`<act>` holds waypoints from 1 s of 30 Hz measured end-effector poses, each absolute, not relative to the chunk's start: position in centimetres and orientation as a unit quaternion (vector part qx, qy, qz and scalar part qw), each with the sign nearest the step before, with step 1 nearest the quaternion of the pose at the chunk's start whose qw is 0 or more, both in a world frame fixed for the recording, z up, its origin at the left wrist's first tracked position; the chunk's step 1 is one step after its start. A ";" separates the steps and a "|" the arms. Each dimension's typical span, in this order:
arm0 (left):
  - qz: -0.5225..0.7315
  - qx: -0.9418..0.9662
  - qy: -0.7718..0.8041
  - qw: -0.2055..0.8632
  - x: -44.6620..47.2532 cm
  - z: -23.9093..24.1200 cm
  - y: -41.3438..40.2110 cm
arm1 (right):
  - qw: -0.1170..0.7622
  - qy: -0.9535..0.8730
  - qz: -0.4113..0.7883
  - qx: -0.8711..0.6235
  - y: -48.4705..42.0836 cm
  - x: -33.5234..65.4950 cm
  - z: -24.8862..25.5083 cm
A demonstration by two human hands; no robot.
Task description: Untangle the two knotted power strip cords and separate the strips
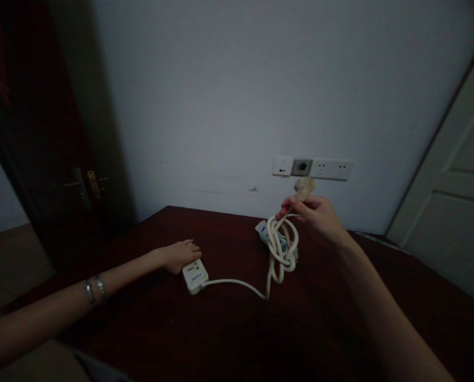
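Observation:
A white power strip (195, 276) lies on the dark red table, its far end covered by my left hand (182, 255). The fingers of that hand are bent over the strip and hide part of it. From its near end a white cord (237, 281) runs right across the tabletop and up into a loose, knotted coil (278, 244). My right hand (314, 212) is raised above the table, pinching the cord just below its yellowed plug (305, 185). The coil hangs under this hand. Behind the coil sits a crumpled blue-and-white package (263, 231), partly hidden.
The table (224, 228) stands against a pale wall. Wall sockets (331, 169), a grey socket plate (301, 167) and a white plate (282, 165) are mounted just beyond the plug. At left is a dark door with a handle (81, 185); a white panelled door (459, 185) is at right.

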State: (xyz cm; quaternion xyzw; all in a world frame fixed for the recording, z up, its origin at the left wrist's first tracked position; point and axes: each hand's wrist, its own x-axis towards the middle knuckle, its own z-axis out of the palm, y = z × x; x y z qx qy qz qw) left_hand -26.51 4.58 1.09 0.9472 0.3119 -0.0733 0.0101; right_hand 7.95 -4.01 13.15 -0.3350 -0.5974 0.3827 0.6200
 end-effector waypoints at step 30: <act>0.057 0.983 0.149 -0.092 -15.1 7.4 -0.9 | 0.592 -0.599 0.411 -0.349 -10.5 5.3 15.2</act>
